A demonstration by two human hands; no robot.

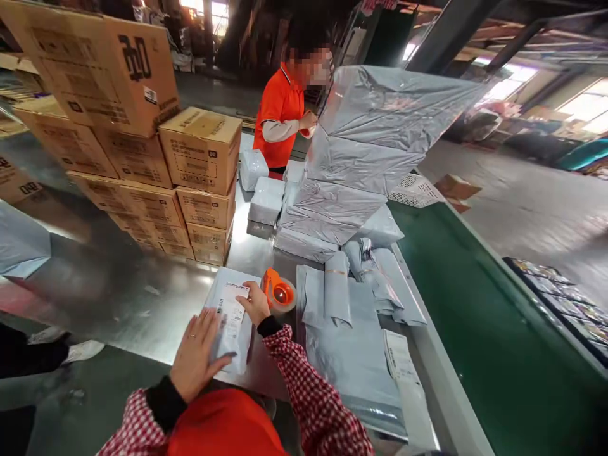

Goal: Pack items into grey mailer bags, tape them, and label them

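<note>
A grey poly mailer parcel (227, 354) lies flat on the metal table in front of me, with a white shipping label (232, 316) on its top face. My left hand (199, 345) rests along the parcel's left edge, fingers stretched out and thumb apart. Over the label's upper right part is my right hand (256, 303), thumb and fingers apart and touching the label's surface. Just beyond it stands an orange tape dispenser (273, 285) with a roll of clear tape. To the right lie flat grey mailer bags (351, 354) and a rolled bundle of bags (337, 288).
Stacked cardboard boxes (202, 152) stand at the left rear. A tall pile of wrapped grey parcels (351, 158) rises ahead. Beyond the table, a co-worker in orange (280, 114) holds something. A strip of labels (406, 373) lies beside the green conveyor belt (456, 297).
</note>
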